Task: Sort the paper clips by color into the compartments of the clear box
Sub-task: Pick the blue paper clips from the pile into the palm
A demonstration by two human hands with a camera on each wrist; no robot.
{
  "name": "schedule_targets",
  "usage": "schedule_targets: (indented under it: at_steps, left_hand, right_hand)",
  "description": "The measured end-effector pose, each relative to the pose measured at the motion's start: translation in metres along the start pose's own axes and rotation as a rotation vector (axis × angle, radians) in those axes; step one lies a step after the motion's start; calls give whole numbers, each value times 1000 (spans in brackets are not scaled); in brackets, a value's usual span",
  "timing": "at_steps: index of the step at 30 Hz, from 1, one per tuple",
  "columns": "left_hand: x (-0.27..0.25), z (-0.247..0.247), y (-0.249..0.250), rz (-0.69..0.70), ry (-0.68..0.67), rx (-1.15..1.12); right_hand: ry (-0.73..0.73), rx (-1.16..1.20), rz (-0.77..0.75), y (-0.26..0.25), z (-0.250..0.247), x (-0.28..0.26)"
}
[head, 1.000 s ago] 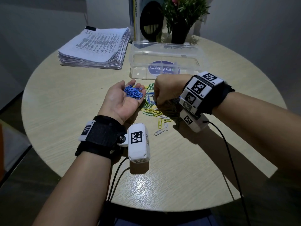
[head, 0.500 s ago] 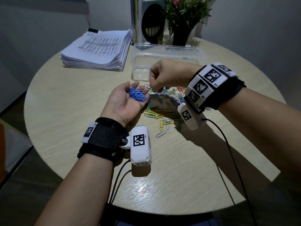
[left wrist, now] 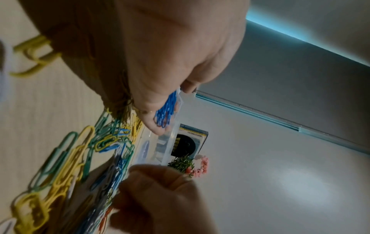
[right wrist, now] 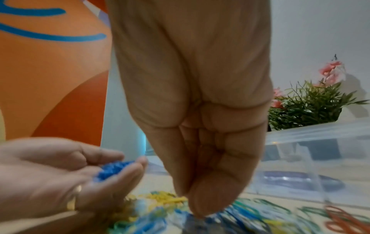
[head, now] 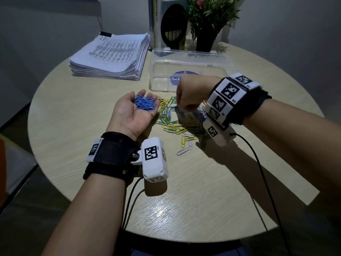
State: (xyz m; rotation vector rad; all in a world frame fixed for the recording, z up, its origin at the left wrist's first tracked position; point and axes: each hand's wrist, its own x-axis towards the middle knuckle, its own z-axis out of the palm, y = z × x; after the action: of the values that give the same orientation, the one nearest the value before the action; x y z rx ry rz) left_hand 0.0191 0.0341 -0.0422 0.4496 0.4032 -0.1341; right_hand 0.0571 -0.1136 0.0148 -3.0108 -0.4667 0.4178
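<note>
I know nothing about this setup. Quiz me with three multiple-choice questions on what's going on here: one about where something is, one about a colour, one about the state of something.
1. Where does the stack of printed papers lie, as the head camera sees it?
A. left of the clear box
B. inside the box
C. under the plant

2. What colour are the paper clips in the left hand?
A. red
B. blue
C. white

3. How is the left hand held?
A. clenched in a fist
B. flat, palm down on the table
C. palm up, cupping clips

Answers:
1. A, the stack sits on the table to the box's left.
2. B, every clip in the palm is blue.
3. C, the palm faces up with clips heaped near the fingers.
</note>
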Motion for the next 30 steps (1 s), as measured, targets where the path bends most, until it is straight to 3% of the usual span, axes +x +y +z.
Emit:
schedule_targets:
  at_steps: [8, 16, 23, 30]
  left_hand:
    - [-2, 0, -3, -11, 4, 36]
    - [-3, -1, -4, -8, -7, 44]
    - [1, -3, 1, 11, 5, 48]
    - [1, -4, 2, 15, 10, 37]
  right_hand:
    - [-17, -101, 25, 1, 14, -2]
    - [-67, 21, 25, 1, 19, -4]
    - [-2, 202, -18, -7, 12, -9]
    - [11, 84, 11, -18, 16, -1]
